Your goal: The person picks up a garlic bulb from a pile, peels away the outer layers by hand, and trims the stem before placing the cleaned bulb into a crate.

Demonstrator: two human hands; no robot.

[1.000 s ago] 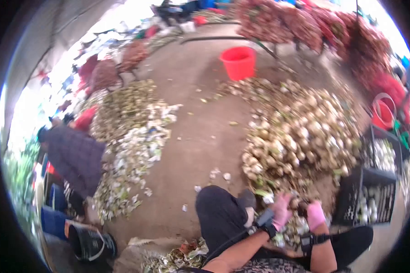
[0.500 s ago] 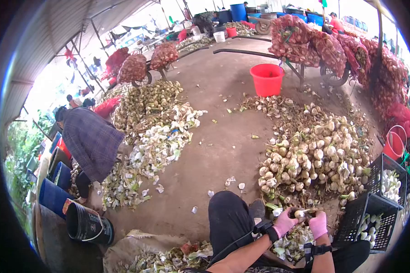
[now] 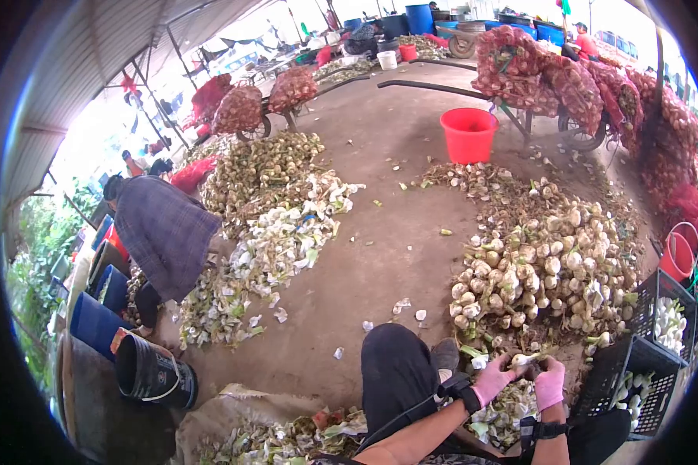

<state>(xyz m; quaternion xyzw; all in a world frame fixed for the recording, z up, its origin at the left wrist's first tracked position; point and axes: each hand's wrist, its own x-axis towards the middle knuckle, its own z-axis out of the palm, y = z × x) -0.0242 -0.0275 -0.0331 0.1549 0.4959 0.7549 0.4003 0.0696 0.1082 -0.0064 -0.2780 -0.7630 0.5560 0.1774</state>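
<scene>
Both my hands wear pink gloves and meet low at the right of the view. My left hand (image 3: 494,379) has its fingers wrapped round a garlic bulb (image 3: 523,360) with a pale stem. On the other side of the bulb, my right hand (image 3: 550,383) is closed at the stem end. Whether it also holds a tool is too small to tell. Peeled leaves and skins (image 3: 504,415) lie below the hands. Just beyond them spreads a large heap of garlic bulbs (image 3: 539,267).
Black crates (image 3: 648,394) with white peeled garlic stand at the right. A red bucket (image 3: 469,139) stands beyond the heap, near carts with net sacks (image 3: 520,70). A person in a plaid jacket (image 3: 163,232) bends at the left, near a black bucket (image 3: 155,376).
The whole view has shifted slightly, with the scene moved to the right. The bulb between my hands shows a paler surface and has turned. The person at the left remains bent over.
</scene>
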